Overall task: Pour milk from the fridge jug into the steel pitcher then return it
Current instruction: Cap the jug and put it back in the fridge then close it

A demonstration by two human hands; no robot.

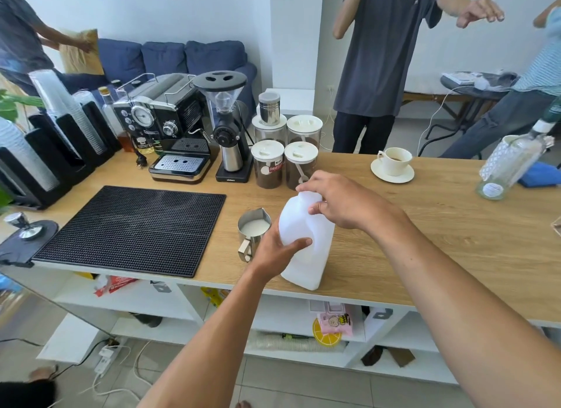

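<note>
Pour looked done: the steel pitcher point(256, 241) had milk in it, at about 9 o'clock from the jug point(309, 265) on the counter point(425, 225). Left hand point(273, 254) gripped the jug's body and right hand point(343, 204) pinched its top, probably capping it. Fridge trip not done yet.

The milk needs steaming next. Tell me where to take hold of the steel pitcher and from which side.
Take the steel pitcher by its handle, coming from the near edge of the counter. The handle faces that way, the spout points away, and the milk jug crowds its right side. It holds milk, open-topped: keep it level.
</note>
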